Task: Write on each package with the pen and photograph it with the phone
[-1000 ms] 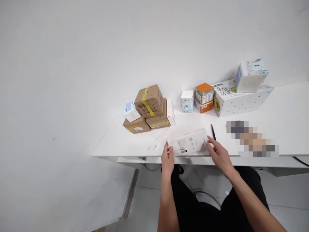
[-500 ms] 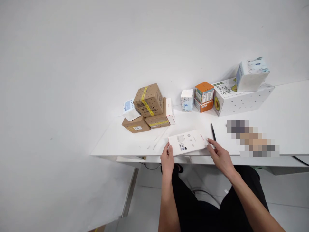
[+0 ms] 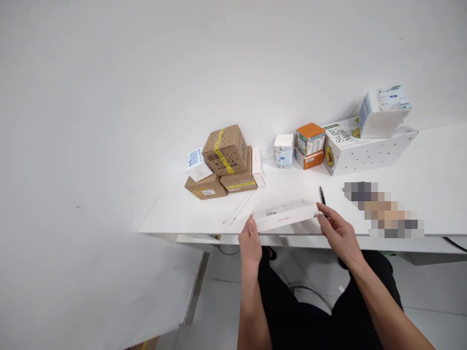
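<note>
- Roughly left to right along the white table (image 3: 182, 214), whose front edge faces the person.
- Far left group: small white-and-blue pack (image 3: 197, 164), touching a stack of three brown cartons (image 3: 223, 165) with yellow tape; top carton sits tilted on the other two.
- Slim white box with red trim (image 3: 257, 166) stands on edge, leaning on the right side of the cartons.
- Left hand (image 3: 249, 243) is at the front table edge, fingers closed on the left end of the flat white box (image 3: 286, 215); thumb side up, grip looks light.
- Flat white box lies near the front edge, between both hands. Long axis runs left-right, roughly parallel to the table edge. Its near long side is raised, so the narrow side with a red mark faces the camera; a label shows on top near the left end.
- Right hand (image 3: 337, 233) holds the right end of the same box, fingers curled on the end face. Both hands are in contact, one per end, so neither is nearer.
- Black pen (image 3: 322, 195) lies on the table just behind the right hand's fingertips, pointing away from the person, apart from the box.
- Back row: small white tissue cube (image 3: 283, 150), then two stacked orange boxes (image 3: 309, 146), then a long white avocado-print carton (image 3: 368, 150) with a soft tissue pack (image 3: 385, 111) on top.
- Pixelated patch lies right of the right hand; cannot tell what it is.
</note>
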The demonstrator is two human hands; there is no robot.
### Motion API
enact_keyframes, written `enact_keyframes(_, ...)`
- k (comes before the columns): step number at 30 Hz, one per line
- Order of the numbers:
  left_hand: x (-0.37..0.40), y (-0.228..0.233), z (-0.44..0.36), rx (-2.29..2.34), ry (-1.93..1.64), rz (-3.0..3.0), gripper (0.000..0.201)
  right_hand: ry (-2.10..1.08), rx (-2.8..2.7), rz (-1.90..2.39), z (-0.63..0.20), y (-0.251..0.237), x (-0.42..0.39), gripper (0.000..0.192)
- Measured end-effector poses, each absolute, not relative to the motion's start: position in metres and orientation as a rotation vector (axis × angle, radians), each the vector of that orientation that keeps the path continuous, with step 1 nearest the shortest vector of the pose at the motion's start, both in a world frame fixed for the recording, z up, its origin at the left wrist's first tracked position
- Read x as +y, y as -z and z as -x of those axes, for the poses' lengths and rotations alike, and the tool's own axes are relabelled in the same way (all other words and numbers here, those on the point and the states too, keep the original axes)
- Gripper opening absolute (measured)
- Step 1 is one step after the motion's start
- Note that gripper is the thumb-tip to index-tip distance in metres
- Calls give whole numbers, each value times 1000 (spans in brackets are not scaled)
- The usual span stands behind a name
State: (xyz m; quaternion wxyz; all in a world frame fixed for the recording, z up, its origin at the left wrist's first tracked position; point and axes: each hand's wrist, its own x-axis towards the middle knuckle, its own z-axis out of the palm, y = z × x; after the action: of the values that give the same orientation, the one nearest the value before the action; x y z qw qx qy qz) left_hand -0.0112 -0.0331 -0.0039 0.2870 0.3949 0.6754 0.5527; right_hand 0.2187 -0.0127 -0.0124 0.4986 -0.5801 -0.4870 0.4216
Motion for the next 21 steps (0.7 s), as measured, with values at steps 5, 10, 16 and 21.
enact_keyframes(5,-28,3,9,2048,-1207,-1302,57,-1002,-1213,1422,-217,18,-9,54)
enact_keyframes(10,-22,7,10,2145,-1067,-1356,63,-888,-1339,1479,-228,24,7,51)
enact_keyframes(16,-2,24,11,2097,-1339,-1530,54,-385,-1730,1960,-245,28,45,58)
enact_keyframes(21,35,51,2,1815,-1617,-1594,53,-391,-2093,2134,-241,29,58,50)
